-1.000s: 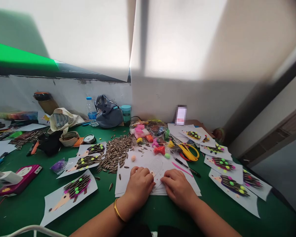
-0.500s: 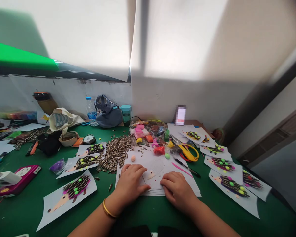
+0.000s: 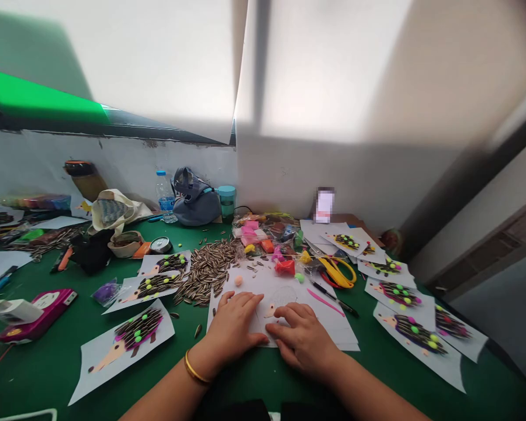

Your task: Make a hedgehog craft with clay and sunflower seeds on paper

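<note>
Strong backlight is admitted through the pale window covering [image 3: 158, 58], by which the upper view is washed nearly white. Broad, soft-edged shadows are cast across the covering, one of them a vertical grey band. A saturated green patch [image 3: 39, 99] is noted at upper left. The green tabletop [image 3: 263, 380] is more dimly lit, and is darkened further towards the lower right corner. Sunflower seeds [image 3: 210, 263] are individually resolved, whereas the pencil drawing [image 3: 284, 295] is rendered only faintly. The phone [image 3: 324, 204] is obscured by pixelation. Wide-angle stretching and softness are observed along the right edge.
</note>
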`<state>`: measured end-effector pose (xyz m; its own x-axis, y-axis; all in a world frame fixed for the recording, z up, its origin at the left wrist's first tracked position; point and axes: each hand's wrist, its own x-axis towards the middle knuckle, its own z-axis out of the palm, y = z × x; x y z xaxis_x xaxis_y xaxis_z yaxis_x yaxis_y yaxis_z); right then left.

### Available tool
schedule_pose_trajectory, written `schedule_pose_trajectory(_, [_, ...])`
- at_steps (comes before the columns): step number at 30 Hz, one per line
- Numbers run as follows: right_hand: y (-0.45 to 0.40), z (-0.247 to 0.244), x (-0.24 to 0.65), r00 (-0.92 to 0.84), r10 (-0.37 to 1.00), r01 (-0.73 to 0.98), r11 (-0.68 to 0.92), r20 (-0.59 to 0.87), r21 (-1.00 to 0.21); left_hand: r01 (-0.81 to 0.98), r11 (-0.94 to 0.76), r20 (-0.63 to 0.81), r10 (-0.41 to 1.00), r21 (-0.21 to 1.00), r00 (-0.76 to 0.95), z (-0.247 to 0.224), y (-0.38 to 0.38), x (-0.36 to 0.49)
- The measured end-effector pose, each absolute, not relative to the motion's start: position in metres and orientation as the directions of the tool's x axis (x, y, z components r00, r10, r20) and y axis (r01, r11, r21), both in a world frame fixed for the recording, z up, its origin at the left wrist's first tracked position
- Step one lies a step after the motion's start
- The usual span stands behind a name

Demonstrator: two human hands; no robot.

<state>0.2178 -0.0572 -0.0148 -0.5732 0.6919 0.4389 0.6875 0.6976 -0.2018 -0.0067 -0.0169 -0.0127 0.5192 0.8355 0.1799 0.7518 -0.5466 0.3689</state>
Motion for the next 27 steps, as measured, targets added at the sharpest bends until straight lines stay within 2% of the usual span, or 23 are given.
schedule_pose_trajectory(8, [-0.0578,-0.0146,0.2179,-0.58,0.693,0.681,0.701,0.428,-0.213,0.744,-0.557,0.21,0.83,0.37,0.517,-0.0142,-0.0162,-0.0068])
schedule_pose_trajectory(16, [-0.0583,-0.0128,0.2217,-0.497,0.727,0.68,0.665,0.474,-0.307,0.753,-0.544,0.182,0.837,0.371,0.516,-0.0122,-0.0169,-0.0054])
schedule_pose_trajectory(27, [-0.0585,-0.0171,0.2181,-0.569,0.72,0.675,0.685,0.397,-0.275,0.762,-0.536,0.155,0.842,0.363,0.518,-0.01,-0.0172,-0.0053])
